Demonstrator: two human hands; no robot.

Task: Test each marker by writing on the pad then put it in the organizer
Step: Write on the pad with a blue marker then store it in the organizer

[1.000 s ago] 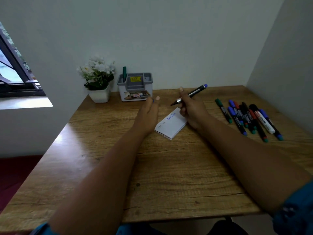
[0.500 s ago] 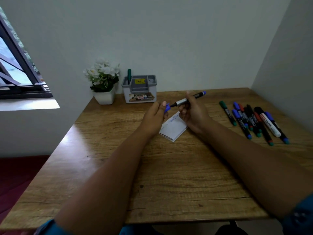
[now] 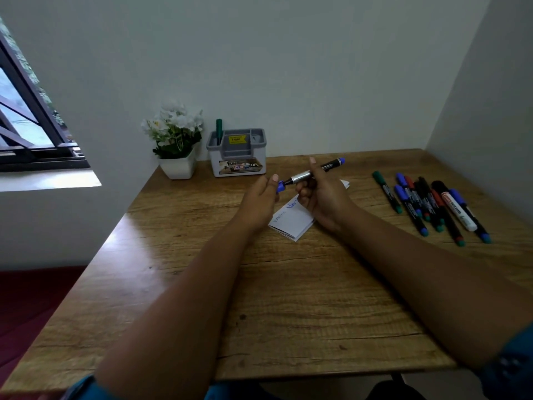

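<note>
My right hand [image 3: 320, 197] grips a blue marker [image 3: 314, 171] by its barrel, tip pointing left, above the white pad [image 3: 294, 219]. My left hand [image 3: 258, 202] pinches the marker's blue cap [image 3: 280, 187] right at the tip. Blue writing shows on the pad. The grey and white organizer [image 3: 238, 153] stands at the back of the table with one green marker [image 3: 219, 131] upright in its left slot. Several more markers [image 3: 429, 206] lie in a row on the right of the table.
A white pot of white flowers [image 3: 176, 142] stands left of the organizer against the wall. The wooden table [image 3: 288, 284] sits in a corner, with walls behind and to the right. A window [image 3: 26, 125] is at the left.
My left hand has lifted off the pad and brought the blue cap up to the marker's tip. My right hand has lowered the marker toward level.
</note>
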